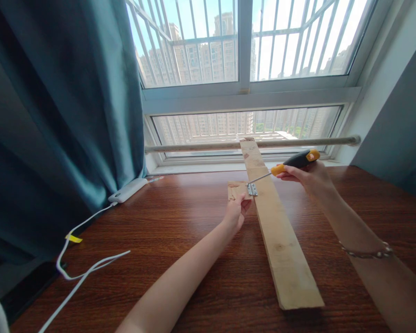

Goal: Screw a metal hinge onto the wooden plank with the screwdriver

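A long pale wooden board (280, 240) lies on the brown table, its far end toward the window. Against its left edge sits a small wooden piece (236, 188), and a silver metal hinge (252, 189) spans the two. My left hand (237, 212) is closed on the small piece's near edge, just below the hinge. Gripped in my right hand (307, 178) is a screwdriver (296, 161) with a black and yellow handle. Its shaft slants down to the left, and the tip meets the hinge's upper left part. Any screw under the tip is too small to make out.
On the left of the brown table (194, 259) lies a white power strip (128, 190) with a white cable (60, 259) and a yellow tag (74, 238). A blue curtain (100, 92) hangs there. A rail (201, 146) crosses before the barred window.
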`<state>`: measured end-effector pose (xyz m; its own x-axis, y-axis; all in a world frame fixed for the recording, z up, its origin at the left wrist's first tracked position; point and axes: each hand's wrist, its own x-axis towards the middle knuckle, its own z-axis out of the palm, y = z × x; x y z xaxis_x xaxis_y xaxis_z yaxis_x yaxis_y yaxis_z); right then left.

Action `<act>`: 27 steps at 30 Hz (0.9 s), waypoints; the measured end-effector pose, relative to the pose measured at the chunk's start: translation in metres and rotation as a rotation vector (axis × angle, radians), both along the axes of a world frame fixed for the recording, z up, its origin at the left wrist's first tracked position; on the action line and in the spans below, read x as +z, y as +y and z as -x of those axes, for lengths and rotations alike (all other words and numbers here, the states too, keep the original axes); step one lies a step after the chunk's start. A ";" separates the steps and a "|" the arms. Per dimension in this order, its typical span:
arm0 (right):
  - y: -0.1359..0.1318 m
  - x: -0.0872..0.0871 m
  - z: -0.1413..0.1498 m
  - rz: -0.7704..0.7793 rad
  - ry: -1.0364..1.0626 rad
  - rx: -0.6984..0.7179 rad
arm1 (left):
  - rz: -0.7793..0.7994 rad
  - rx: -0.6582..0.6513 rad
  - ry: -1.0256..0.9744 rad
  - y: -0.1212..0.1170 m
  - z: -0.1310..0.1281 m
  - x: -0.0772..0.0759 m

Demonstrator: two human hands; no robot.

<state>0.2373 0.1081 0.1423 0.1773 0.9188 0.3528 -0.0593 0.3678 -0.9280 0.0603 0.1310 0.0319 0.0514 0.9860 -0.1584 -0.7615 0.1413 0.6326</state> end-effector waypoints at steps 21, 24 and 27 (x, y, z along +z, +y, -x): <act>0.004 -0.009 0.000 -0.066 -0.301 -0.356 | 0.009 -0.005 0.000 0.001 0.001 -0.004; 0.000 -0.009 0.002 -0.097 -0.387 -0.422 | 0.011 -0.006 0.007 0.001 0.001 -0.004; -0.001 -0.009 0.003 -0.122 -0.394 -0.422 | 0.012 -0.008 0.006 0.000 0.000 -0.003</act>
<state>0.2338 0.1067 0.1335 0.3535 0.7458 0.5646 0.4559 0.3897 -0.8002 0.0600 0.1312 0.0292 0.0585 0.9837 -0.1703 -0.7565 0.1550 0.6353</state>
